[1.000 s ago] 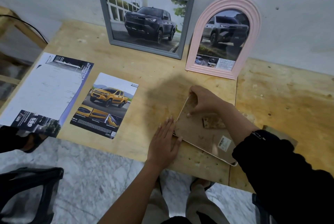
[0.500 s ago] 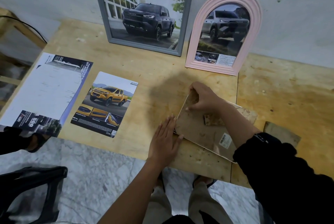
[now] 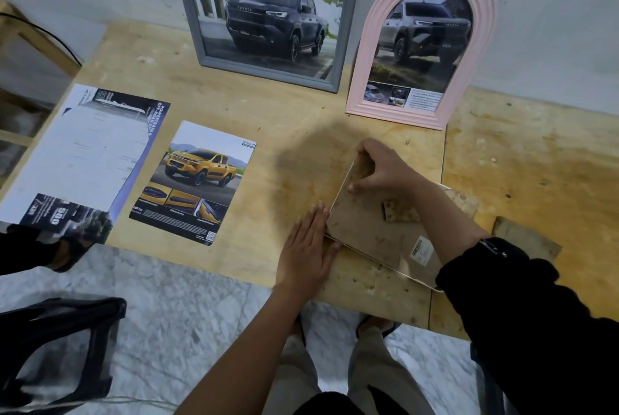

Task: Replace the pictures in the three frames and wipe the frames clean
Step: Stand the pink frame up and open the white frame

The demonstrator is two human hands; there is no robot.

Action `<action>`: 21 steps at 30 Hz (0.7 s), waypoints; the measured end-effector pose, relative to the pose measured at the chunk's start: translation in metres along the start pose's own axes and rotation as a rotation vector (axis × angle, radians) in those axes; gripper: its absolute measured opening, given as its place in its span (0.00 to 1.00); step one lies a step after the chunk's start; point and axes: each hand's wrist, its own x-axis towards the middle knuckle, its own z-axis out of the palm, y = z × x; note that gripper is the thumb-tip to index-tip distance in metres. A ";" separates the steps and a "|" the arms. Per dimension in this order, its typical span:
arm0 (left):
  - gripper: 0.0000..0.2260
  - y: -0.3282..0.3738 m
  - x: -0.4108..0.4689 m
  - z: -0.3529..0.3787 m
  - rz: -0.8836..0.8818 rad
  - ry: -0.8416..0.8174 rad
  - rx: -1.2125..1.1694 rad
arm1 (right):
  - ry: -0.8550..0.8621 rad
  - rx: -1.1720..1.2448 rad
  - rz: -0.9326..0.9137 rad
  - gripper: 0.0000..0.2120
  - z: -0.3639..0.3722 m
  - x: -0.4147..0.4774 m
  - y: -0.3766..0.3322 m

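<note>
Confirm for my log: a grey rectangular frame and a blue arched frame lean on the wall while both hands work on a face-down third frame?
No: the head view shows the arched frame is pink, not blue. The grey rectangular frame leans beside it; left hand and right hand work on the face-down third frame.

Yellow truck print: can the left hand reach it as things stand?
Probably yes. The left hand lies flat at the edge of the face-down frame, and the yellow truck print lies uncovered on the table to its left, with only bare wood between them.
</note>
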 end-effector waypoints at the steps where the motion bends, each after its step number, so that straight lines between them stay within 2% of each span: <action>1: 0.28 0.001 -0.001 0.000 -0.002 0.003 -0.004 | 0.006 -0.021 -0.006 0.27 0.000 0.000 -0.001; 6: 0.26 0.002 -0.002 -0.002 -0.019 0.031 -0.053 | 0.013 -0.095 -0.051 0.25 -0.001 -0.004 -0.008; 12: 0.23 0.002 -0.002 0.003 -0.009 0.069 -0.040 | 0.029 0.037 -0.170 0.24 0.005 0.001 -0.036; 16: 0.19 0.009 -0.004 -0.001 -0.066 0.121 -0.082 | -0.022 -0.029 -0.223 0.25 0.012 0.008 -0.059; 21: 0.22 -0.001 -0.008 0.004 -0.031 0.085 -0.101 | 0.088 0.018 -0.205 0.22 -0.012 -0.001 -0.069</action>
